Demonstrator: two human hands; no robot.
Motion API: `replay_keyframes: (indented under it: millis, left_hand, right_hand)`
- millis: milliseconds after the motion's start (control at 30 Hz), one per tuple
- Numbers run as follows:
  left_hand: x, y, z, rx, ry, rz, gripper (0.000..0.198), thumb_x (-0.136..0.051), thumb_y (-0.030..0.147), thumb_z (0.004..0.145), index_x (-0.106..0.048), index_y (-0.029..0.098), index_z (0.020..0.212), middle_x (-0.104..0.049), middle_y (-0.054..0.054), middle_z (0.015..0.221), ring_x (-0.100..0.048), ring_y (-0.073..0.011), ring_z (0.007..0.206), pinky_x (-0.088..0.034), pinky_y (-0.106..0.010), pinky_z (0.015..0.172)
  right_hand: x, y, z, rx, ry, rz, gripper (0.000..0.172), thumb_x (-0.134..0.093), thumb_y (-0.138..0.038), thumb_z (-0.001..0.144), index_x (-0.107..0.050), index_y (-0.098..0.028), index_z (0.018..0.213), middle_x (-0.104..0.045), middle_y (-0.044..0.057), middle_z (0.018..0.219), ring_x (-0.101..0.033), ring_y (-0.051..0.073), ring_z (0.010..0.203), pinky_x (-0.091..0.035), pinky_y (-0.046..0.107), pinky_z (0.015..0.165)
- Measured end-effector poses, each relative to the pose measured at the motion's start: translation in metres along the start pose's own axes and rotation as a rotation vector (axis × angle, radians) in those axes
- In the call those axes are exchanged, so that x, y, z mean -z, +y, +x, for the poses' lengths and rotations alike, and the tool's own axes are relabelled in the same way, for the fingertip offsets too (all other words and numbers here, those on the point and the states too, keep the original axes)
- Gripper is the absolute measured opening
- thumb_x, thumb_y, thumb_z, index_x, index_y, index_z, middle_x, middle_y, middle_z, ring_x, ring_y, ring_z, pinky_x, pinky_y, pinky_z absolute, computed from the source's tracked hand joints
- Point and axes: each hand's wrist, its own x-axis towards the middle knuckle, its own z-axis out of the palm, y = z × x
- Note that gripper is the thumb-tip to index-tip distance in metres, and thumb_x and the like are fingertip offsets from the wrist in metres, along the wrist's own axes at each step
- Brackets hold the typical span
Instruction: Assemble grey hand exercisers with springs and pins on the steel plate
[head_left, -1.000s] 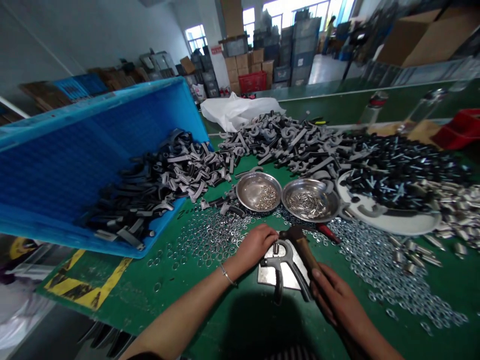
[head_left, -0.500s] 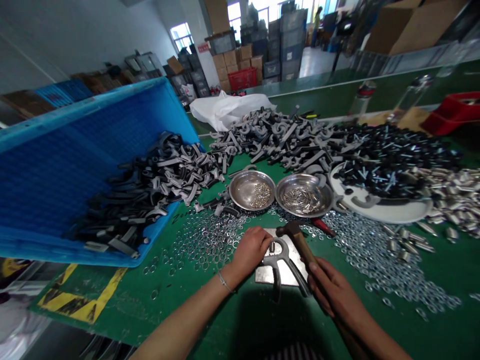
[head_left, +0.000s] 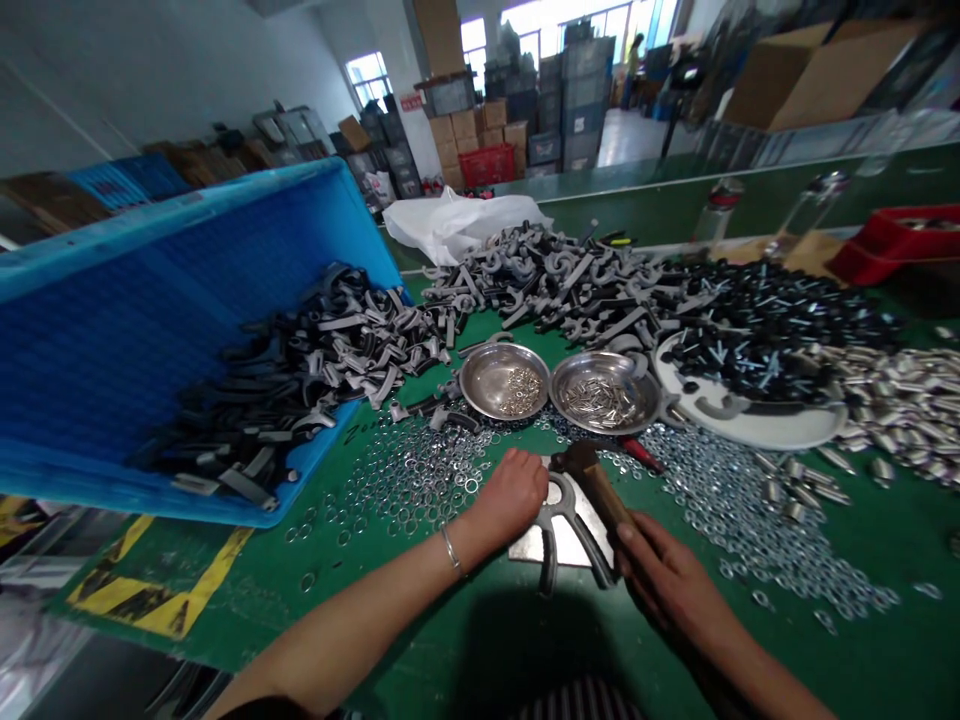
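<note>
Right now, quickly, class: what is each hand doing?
Left hand: fingers curled at the grey hand grip; its hold cannot be told.
Right hand: closed, holding the hammer.

The tabletop (head_left: 442,655) lies open on the near side of the gray grip (head_left: 550,560); the hammer (head_left: 606,495) blocks its right, two bowls (head_left: 481,378) the far side, a crate (head_left: 150,290) the left.

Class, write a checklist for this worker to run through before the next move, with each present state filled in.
1. Hammer gripped in right hand: ok.
2. Left hand well away from hammer head: not ok, they are close together.
3. Grey part lying over plate: ok, legs overhanging its near edge.
4. Small piece inside left hand: cannot tell, fingers would hide it.
5. Pins in right bowl: ok.
</note>
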Motion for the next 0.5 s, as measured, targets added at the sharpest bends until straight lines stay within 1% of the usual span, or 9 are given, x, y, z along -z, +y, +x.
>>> replay_keyframes:
  millis: [33, 100, 167, 233, 300, 333, 367, 400, 500]
  left_hand:
    - [0.001, 0.000, -0.003, 0.055, 0.009, -0.051, 0.017, -0.048, 0.022, 0.099, -0.062, 0.012, 0.101, -0.062, -0.011, 0.096, -0.056, -0.0268, 0.093, -0.045, -0.041, 0.087]
    - [0.004, 0.000, -0.012, 0.170, 0.062, -0.161, 0.028, -0.050, 0.033, 0.099, -0.059, 0.012, 0.116, -0.062, -0.012, 0.105, -0.056, -0.0271, 0.100, -0.045, -0.042, 0.091]
    - [0.010, 0.002, -0.025, 0.248, 0.116, -0.237, 0.033, -0.049, 0.036, 0.099, -0.055, 0.013, 0.123, -0.060, -0.013, 0.113, -0.054, -0.0271, 0.106, -0.043, -0.043, 0.096]
    - [0.017, 0.007, -0.039, 0.255, 0.113, -0.267, 0.029, -0.050, 0.033, 0.099, -0.056, 0.015, 0.121, -0.059, -0.012, 0.114, -0.052, -0.0270, 0.108, -0.041, -0.045, 0.099]
    - [0.022, 0.013, -0.049, 0.216, 0.066, -0.258, 0.027, -0.055, 0.032, 0.096, -0.058, 0.016, 0.118, -0.060, -0.011, 0.113, -0.051, -0.0275, 0.106, -0.040, -0.045, 0.099]
    - [0.024, 0.015, -0.051, 0.194, 0.039, -0.236, 0.025, -0.056, 0.032, 0.095, -0.059, 0.016, 0.115, -0.060, -0.010, 0.111, -0.051, -0.0277, 0.105, -0.040, -0.045, 0.098]
    - [0.025, 0.017, -0.052, 0.179, 0.012, -0.206, 0.022, -0.057, 0.031, 0.095, -0.061, 0.016, 0.111, -0.061, -0.009, 0.108, -0.051, -0.0277, 0.104, -0.040, -0.045, 0.097]
    - [0.025, 0.019, -0.052, 0.171, -0.012, -0.172, 0.018, -0.056, 0.029, 0.095, -0.062, 0.016, 0.105, -0.061, -0.009, 0.105, -0.051, -0.0276, 0.102, -0.040, -0.045, 0.095]
    - [0.021, 0.022, -0.047, 0.179, -0.050, -0.089, 0.014, -0.055, 0.025, 0.095, -0.063, 0.014, 0.094, -0.061, -0.009, 0.097, -0.051, -0.0277, 0.098, -0.041, -0.043, 0.092]
  right_hand:
    - [0.007, -0.002, 0.000, 0.027, -0.020, -0.075, 0.046, -0.044, -0.059, 0.096, -0.062, -0.021, 0.115, -0.065, -0.001, 0.068, -0.061, 0.017, 0.058, -0.046, 0.026, 0.051]
    - [0.024, -0.014, -0.002, 0.085, -0.046, -0.232, 0.045, -0.045, -0.057, 0.096, -0.063, -0.022, 0.118, -0.071, 0.002, 0.078, -0.067, 0.021, 0.071, -0.052, 0.029, 0.063]
    - [0.039, -0.033, -0.005, 0.147, -0.073, -0.357, 0.045, -0.044, -0.055, 0.096, -0.064, -0.024, 0.122, -0.075, 0.005, 0.092, -0.070, 0.024, 0.079, -0.054, 0.033, 0.073]
    - [0.049, -0.057, -0.010, 0.234, -0.080, -0.436, 0.045, -0.043, -0.053, 0.097, -0.061, -0.027, 0.129, -0.075, 0.006, 0.106, -0.071, 0.026, 0.088, -0.054, 0.034, 0.079]
    - [0.051, -0.074, -0.011, 0.335, -0.029, -0.496, 0.047, -0.040, -0.051, 0.099, -0.056, -0.028, 0.137, -0.072, 0.008, 0.119, -0.070, 0.027, 0.098, -0.054, 0.036, 0.083]
    - [0.049, -0.079, -0.009, 0.378, -0.006, -0.530, 0.049, -0.039, -0.050, 0.099, -0.053, -0.027, 0.139, -0.070, 0.009, 0.124, -0.069, 0.028, 0.101, -0.054, 0.037, 0.085]
    - [0.047, -0.080, -0.005, 0.401, -0.007, -0.575, 0.049, -0.038, -0.049, 0.099, -0.053, -0.025, 0.139, -0.070, 0.011, 0.125, -0.070, 0.028, 0.101, -0.054, 0.038, 0.085]
    - [0.044, -0.078, 0.000, 0.395, -0.030, -0.629, 0.047, -0.038, -0.048, 0.099, -0.056, -0.023, 0.135, -0.072, 0.012, 0.120, -0.071, 0.028, 0.096, -0.054, 0.038, 0.082]
    - [0.040, -0.067, 0.019, 0.287, -0.170, -0.753, 0.040, -0.039, -0.047, 0.098, -0.066, -0.020, 0.111, -0.076, 0.011, 0.094, -0.071, 0.027, 0.077, -0.054, 0.037, 0.072]
